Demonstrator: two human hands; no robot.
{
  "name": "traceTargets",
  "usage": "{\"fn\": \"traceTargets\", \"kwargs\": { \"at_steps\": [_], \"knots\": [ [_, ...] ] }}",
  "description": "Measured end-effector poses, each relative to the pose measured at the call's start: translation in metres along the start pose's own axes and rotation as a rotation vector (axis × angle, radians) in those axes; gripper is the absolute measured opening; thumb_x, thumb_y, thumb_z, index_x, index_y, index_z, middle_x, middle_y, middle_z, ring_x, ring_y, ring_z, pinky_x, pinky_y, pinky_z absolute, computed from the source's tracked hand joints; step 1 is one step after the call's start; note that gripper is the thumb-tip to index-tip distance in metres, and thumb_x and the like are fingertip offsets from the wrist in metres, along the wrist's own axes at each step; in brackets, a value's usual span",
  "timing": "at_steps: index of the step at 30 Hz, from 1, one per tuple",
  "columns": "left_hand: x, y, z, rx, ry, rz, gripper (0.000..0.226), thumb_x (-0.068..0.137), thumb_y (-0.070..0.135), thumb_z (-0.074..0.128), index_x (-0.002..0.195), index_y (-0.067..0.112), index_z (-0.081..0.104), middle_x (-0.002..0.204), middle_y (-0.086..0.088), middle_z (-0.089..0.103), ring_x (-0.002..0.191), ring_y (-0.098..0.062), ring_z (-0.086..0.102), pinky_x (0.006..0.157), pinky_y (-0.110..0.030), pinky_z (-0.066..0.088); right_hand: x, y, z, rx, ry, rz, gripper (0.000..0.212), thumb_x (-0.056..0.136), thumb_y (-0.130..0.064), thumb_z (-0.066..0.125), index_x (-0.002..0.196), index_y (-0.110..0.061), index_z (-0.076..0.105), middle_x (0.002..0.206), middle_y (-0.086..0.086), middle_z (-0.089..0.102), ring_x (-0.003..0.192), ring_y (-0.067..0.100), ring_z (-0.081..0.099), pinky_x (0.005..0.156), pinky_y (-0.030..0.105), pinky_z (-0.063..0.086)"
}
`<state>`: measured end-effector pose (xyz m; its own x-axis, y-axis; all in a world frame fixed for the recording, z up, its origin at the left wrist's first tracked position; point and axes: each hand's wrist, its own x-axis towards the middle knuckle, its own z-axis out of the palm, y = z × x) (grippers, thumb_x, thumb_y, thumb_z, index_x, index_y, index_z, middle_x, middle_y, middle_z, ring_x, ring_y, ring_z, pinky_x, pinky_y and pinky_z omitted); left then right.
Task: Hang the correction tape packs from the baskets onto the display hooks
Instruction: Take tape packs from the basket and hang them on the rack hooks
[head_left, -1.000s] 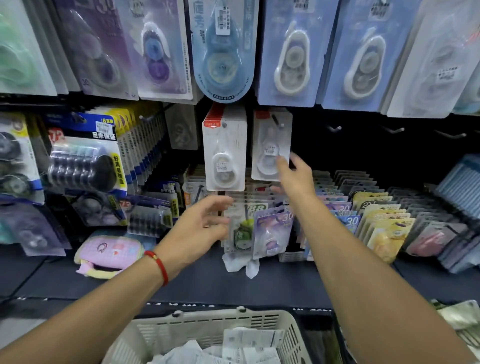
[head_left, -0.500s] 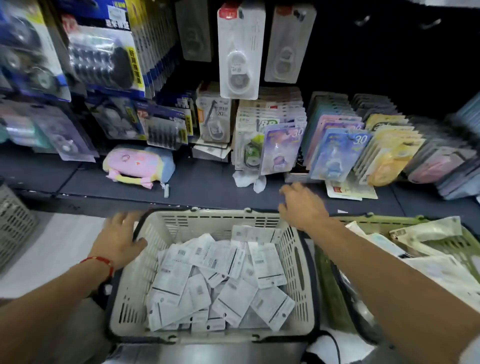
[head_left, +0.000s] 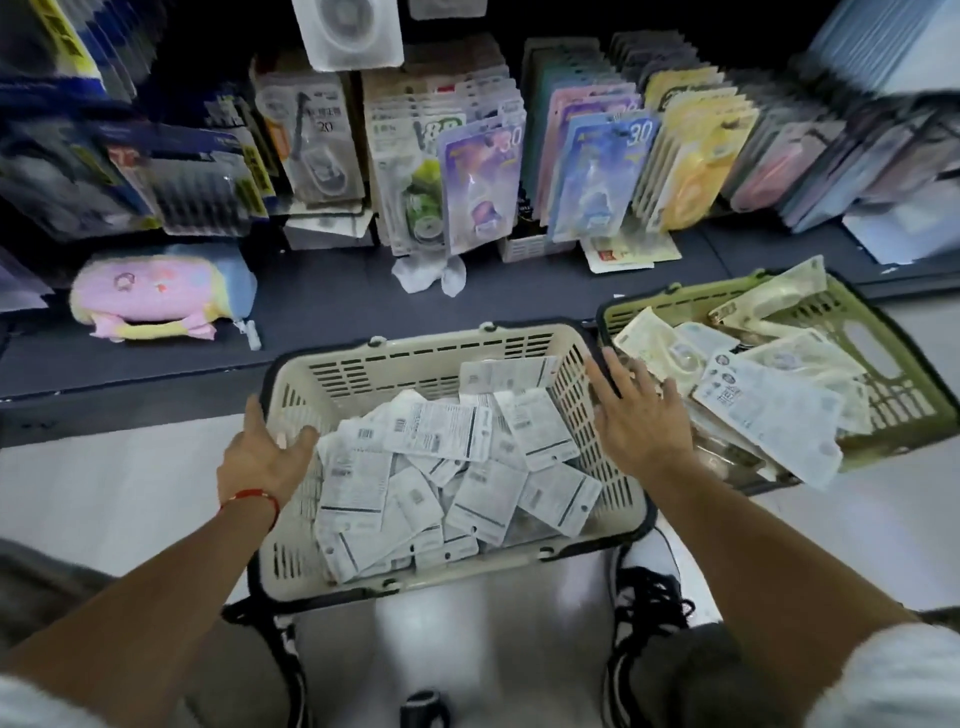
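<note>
Hands (head_left: 641, 415) spread above basket's packs (head_left: 447, 467)

Left hand (head_left: 260, 457): moved from outside the cream basket (head_left: 415, 358) onto its left rim, fingers inside.
Right hand (head_left: 641, 415): drawn back from the basket's far right corner to above its right rim.
</note>
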<state>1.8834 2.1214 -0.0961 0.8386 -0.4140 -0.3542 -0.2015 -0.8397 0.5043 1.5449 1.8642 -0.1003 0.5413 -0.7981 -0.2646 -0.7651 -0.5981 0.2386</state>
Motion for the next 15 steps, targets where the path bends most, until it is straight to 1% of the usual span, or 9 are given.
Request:
{"fn": "traceTargets", "kwargs": {
  "at_steps": [2, 4, 5, 7, 9, 12, 13, 15],
  "knots": [
    [-0.001, 0.008, 0.009, 0.011, 0.031, -0.007, 0.087, 0.097, 0.053, 0.061, 0.166, 0.019, 0.020, 0.142, -0.032, 0.056, 0.128, -0.053, 0.054, 0.107, -0.057, 0.044, 0.001, 0.002, 0.001, -0.050, -0.002, 0.015, 0.068, 0.111, -0.037, 0.022, 0.167, -0.022, -0.014, 0.176, 0.003, -0.017, 0.162, 0.034, 0.010, 0.128, 0.058, 0.016],
    [-0.001, 0.012, 0.013, 0.035, 0.068, -0.028, 0.083, 0.095, 0.055, 0.056, 0.162, 0.018, 0.024, 0.137, -0.033, 0.058, 0.123, -0.054, 0.055, 0.104, -0.060, 0.044, 0.004, -0.006, 0.002, -0.072, 0.005, 0.019, 0.072, 0.111, -0.035, 0.025, 0.166, -0.014, -0.015, 0.175, 0.006, -0.022, 0.161, 0.039, 0.010, 0.128, 0.056, 0.019],
    [-0.001, 0.014, 0.014, 0.052, 0.078, -0.029, 0.082, 0.094, 0.056, 0.054, 0.161, 0.018, 0.026, 0.135, -0.034, 0.058, 0.122, -0.055, 0.055, 0.103, -0.060, 0.044, 0.004, -0.011, 0.003, -0.077, -0.001, 0.034, 0.076, 0.110, -0.036, 0.028, 0.165, -0.010, -0.017, 0.174, 0.007, -0.024, 0.160, 0.043, 0.009, 0.127, 0.057, 0.019],
    [-0.004, 0.017, 0.016, 0.076, 0.106, -0.036, 0.087, 0.084, 0.061, 0.045, 0.158, 0.016, 0.031, 0.132, -0.035, 0.059, 0.121, -0.055, 0.055, 0.102, -0.060, 0.043, 0.003, -0.014, 0.009, -0.109, 0.009, 0.042, 0.082, 0.110, -0.041, 0.031, 0.164, -0.005, -0.019, 0.173, 0.010, -0.027, 0.159, 0.050, 0.010, 0.128, 0.058, 0.019],
    [-0.007, 0.022, 0.019, 0.092, 0.145, -0.051, 0.088, 0.080, 0.062, 0.040, 0.154, 0.015, 0.034, 0.129, -0.036, 0.059, 0.118, -0.056, 0.055, 0.099, -0.061, 0.044, 0.008, -0.008, 0.012, -0.116, 0.048, 0.031, 0.083, 0.110, -0.047, 0.027, 0.163, -0.005, -0.020, 0.172, 0.011, -0.027, 0.158, 0.051, 0.013, 0.127, 0.059, 0.019],
    [-0.012, 0.034, 0.033, 0.094, 0.180, -0.068, 0.087, 0.079, 0.064, 0.039, 0.149, 0.013, 0.036, 0.127, -0.035, 0.059, 0.115, -0.058, 0.056, 0.095, -0.061, 0.045, 0.025, 0.012, 0.014, -0.062, 0.092, -0.005, 0.078, 0.109, -0.051, 0.017, 0.165, -0.008, -0.017, 0.174, 0.008, -0.025, 0.152, 0.052, 0.028, 0.124, 0.059, 0.024],
    [-0.012, 0.039, 0.039, 0.093, 0.179, -0.066, 0.089, 0.078, 0.064, 0.039, 0.150, 0.012, 0.034, 0.128, -0.035, 0.059, 0.115, -0.058, 0.056, 0.095, -0.061, 0.045, 0.030, 0.020, 0.015, -0.054, 0.097, -0.018, 0.078, 0.108, -0.051, 0.016, 0.165, -0.008, -0.016, 0.174, 0.008, -0.025, 0.147, 0.052, 0.035, 0.122, 0.058, 0.028],
    [-0.012, 0.051, 0.050, 0.096, 0.166, -0.035, 0.092, 0.079, 0.065, 0.041, 0.154, 0.012, 0.031, 0.132, -0.033, 0.058, 0.117, -0.057, 0.056, 0.098, -0.061, 0.045, 0.038, 0.039, 0.018, -0.036, 0.118, -0.029, 0.078, 0.107, -0.051, 0.015, 0.166, -0.008, -0.013, 0.173, 0.009, -0.025, 0.131, 0.050, 0.049, 0.115, 0.056, 0.037]
  ]
}}
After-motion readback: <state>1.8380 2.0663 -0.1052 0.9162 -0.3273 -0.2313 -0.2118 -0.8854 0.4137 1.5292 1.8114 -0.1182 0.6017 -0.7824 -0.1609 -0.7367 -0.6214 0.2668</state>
